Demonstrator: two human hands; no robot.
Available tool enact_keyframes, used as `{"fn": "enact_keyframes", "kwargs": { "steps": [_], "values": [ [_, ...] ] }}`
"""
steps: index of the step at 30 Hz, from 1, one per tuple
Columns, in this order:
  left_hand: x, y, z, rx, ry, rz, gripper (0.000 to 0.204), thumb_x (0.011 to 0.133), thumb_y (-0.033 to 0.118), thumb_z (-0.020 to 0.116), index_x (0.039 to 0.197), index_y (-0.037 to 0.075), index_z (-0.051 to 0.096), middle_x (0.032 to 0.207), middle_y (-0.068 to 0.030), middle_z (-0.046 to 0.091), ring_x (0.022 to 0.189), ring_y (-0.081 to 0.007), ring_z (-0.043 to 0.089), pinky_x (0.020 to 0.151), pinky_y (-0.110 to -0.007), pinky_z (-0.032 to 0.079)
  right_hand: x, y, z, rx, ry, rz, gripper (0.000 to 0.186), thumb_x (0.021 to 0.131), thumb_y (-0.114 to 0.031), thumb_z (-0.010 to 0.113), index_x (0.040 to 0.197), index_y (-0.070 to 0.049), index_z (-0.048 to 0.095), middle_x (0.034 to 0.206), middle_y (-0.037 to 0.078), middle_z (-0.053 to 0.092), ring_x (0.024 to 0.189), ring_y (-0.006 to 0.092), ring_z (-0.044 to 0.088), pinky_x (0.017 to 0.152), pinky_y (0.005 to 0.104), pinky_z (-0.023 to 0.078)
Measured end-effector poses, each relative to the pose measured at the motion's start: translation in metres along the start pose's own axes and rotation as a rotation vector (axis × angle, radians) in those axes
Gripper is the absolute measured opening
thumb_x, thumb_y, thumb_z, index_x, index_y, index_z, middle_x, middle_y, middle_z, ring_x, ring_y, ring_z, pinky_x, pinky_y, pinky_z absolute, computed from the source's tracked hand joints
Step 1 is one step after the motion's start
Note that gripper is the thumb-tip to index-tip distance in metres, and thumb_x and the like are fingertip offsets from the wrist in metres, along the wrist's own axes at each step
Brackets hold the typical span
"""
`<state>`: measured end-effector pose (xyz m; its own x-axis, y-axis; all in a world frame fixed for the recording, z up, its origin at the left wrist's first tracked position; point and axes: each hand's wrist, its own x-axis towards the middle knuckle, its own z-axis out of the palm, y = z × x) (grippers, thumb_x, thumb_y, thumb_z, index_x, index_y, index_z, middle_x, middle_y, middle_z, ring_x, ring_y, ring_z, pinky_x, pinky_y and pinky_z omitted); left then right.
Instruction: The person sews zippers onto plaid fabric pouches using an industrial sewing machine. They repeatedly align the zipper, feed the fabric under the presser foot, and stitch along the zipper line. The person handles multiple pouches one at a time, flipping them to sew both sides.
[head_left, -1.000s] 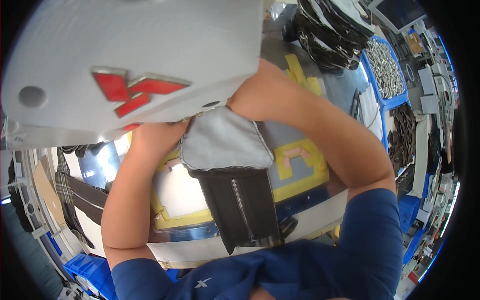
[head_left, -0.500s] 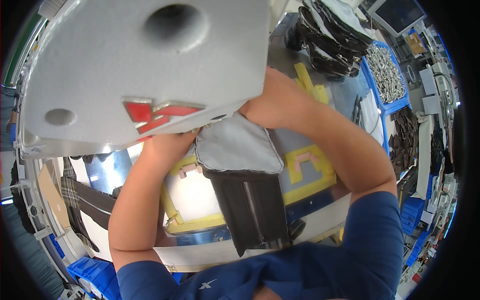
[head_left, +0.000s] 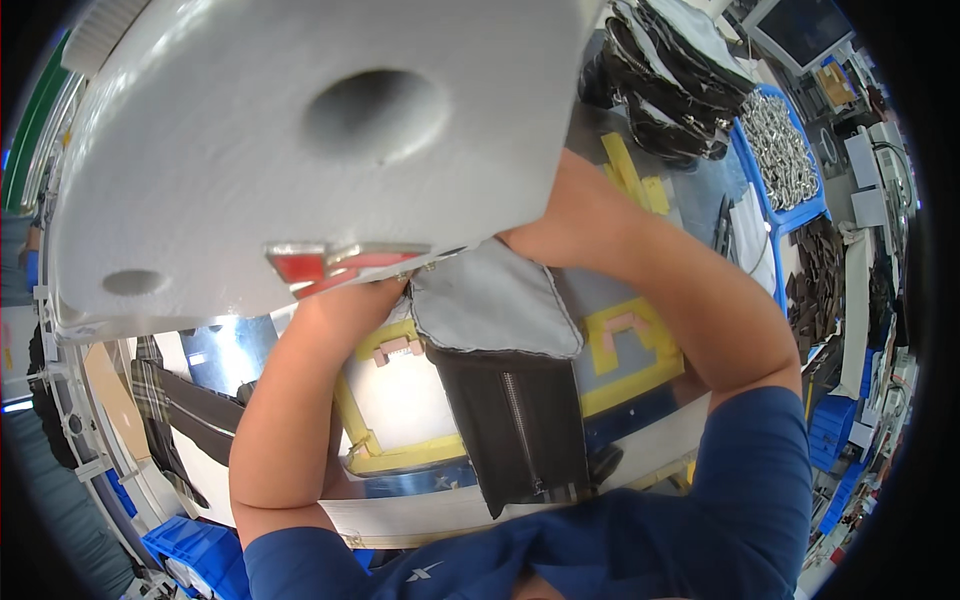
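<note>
A large white machine head with a red emblem, likely a sewing machine, fills the upper left and hides the fingers of both hands. Below it lies a black fabric bag piece with a metal zipper, its grey lining panel turned toward the machine. The black part reaches over the table's front edge. My left hand is at the left side of the lining's far end, my right hand at its right side. Whether either hand grips the fabric is hidden.
Yellow tape strips and pinkish blocks mark the table. Stacked black bag pieces stand far right, beside a blue bin of metal hardware and dark strips. A zippered black piece lies left, above a blue crate.
The view has shifted slightly, so the machine head looms larger and the table scene sits a little lower and to the right. Both hands keep about the same place by the lining.
</note>
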<state>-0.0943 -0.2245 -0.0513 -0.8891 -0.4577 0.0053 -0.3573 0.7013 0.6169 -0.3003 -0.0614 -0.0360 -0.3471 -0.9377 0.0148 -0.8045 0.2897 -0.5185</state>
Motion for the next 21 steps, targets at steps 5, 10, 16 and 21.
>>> {"fn": "enact_keyframes", "kwargs": {
  "steps": [5, 10, 16, 21],
  "values": [
    [-0.001, -0.004, 0.004, 0.101, 0.049, 0.123, 0.024, 0.089, 0.012, 0.086, 0.112, 0.004, 0.081, 0.106, -0.0132, 0.081, 0.097, -0.0307, 0.077, 0.086, -0.04, 0.059, -0.001, 0.002, 0.0, -0.021, 0.018, -0.006, 0.03, 0.093, -0.023, 0.07, 0.084, 0.005, 0.076, 0.084, 0.027, 0.073, 0.088, 0.048, 0.073, 0.081, 0.0539, 0.059],
    [-0.001, -0.002, 0.004, 0.102, 0.055, 0.146, 0.025, 0.088, 0.013, 0.086, 0.112, 0.005, 0.081, 0.105, -0.0137, 0.081, 0.098, -0.0326, 0.077, 0.085, -0.041, 0.059, -0.007, 0.003, -0.002, 0.0, 0.05, -0.02, 0.029, 0.093, -0.022, 0.07, 0.085, 0.005, 0.075, 0.086, 0.027, 0.074, 0.089, 0.0478, 0.073, 0.082, 0.0543, 0.059],
    [0.0, -0.01, -0.003, 0.376, -0.013, 0.27, 0.026, 0.091, 0.018, 0.08, 0.115, 0.007, 0.079, 0.105, -0.016, 0.079, 0.096, -0.0393, 0.074, 0.084, -0.045, 0.059, -0.006, 0.004, 0.001, 0.035, 0.087, -0.094, 0.03, 0.094, -0.023, 0.07, 0.087, 0.005, 0.076, 0.088, 0.027, 0.074, 0.092, 0.0473, 0.073, 0.084, 0.054, 0.059],
    [-0.013, 0.01, -0.018, 0.356, -0.084, 0.028, 0.031, 0.092, 0.019, 0.079, 0.119, 0.005, 0.076, 0.106, -0.0197, 0.077, 0.096, -0.0422, 0.073, 0.084, -0.048, 0.058, 0.003, 0.001, 0.007, 0.026, 0.045, -0.09, 0.031, 0.095, -0.024, 0.069, 0.088, 0.005, 0.077, 0.088, 0.027, 0.074, 0.092, 0.0475, 0.073, 0.084, 0.0539, 0.059]
  ]
}}
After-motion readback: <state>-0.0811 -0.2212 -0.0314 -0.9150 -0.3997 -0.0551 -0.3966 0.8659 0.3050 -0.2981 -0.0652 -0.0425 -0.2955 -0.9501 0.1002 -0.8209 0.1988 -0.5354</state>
